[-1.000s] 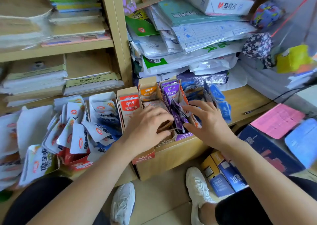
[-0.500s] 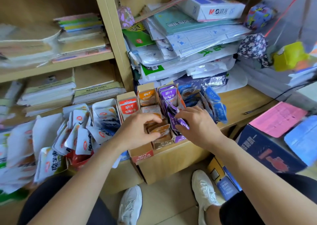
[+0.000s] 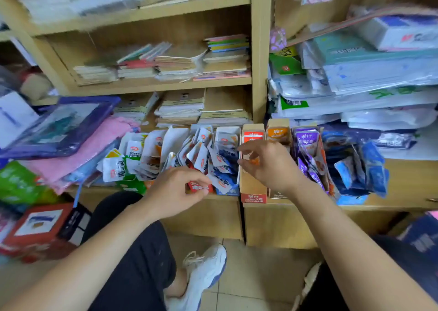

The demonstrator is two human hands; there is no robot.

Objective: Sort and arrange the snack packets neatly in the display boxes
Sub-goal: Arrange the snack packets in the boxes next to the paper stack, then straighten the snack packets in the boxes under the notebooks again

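The snack packets [image 3: 201, 156] are small, flat foil sachets. They look light, limp and slick, so they will probably slide over one another and flop if taken by a corner. A pinch across the sealed top edge, thumb on one face and fingers on the other, should hold best. Several could be squared up as a stack before being slid in.

The white ones lie in a loose, tilted jumble along the front edge of the bench [image 3: 407, 185], spilling over their low boxes. Just right of them stands the red display box [image 3: 252, 192], a thin card carton that looks nearly empty. It would likely tip or buckle if pushed hard. Beyond it are an orange box [image 3: 278, 134], purple packets [image 3: 308, 144] leaning in their carton, and blue packets [image 3: 369, 168] towards the bench's right end.

The hands are apart. The left hand [image 3: 173, 192] is at the front edge, its thumb and curled fingers pinching what looks like a red-printed packet [image 3: 199, 187], though blur leaves it unclear whether this is a packet or a box lip. The right hand [image 3: 272, 168] hovers over the red display box with thumb and fingers curved. Something orange shows in the gap, and I cannot tell whether it is held.

Behind the boxes are shelves of notebooks [image 3: 180, 107], and a pink cloth [image 3: 94, 142] lies at the bench's left end.
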